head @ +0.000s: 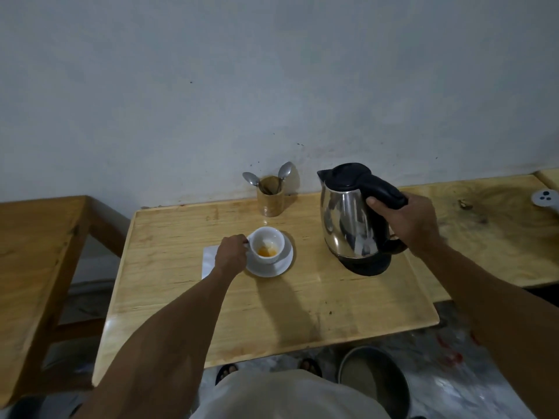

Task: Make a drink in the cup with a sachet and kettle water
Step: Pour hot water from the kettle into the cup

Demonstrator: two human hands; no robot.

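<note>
Now: right hand [405,225] wrapped around kettle [351,219] handle; left hand [231,252] fingers pinching cup [267,244] handle.

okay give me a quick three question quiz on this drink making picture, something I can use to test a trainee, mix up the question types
1. True or false: the kettle is tilted over the cup and pouring.
2. Which of the hands grips the kettle handle? A) left hand B) right hand C) neither
3. Fill in: the cup stands on a white ____.

Key
1. False. The kettle is about upright, above its black base, to the right of the cup; no water stream shows.
2. B. The right hand wraps the handle; the left hand is at the cup's left side.
3. Saucer. The cup holds orange and pale powder, with little or no water visible.
</note>
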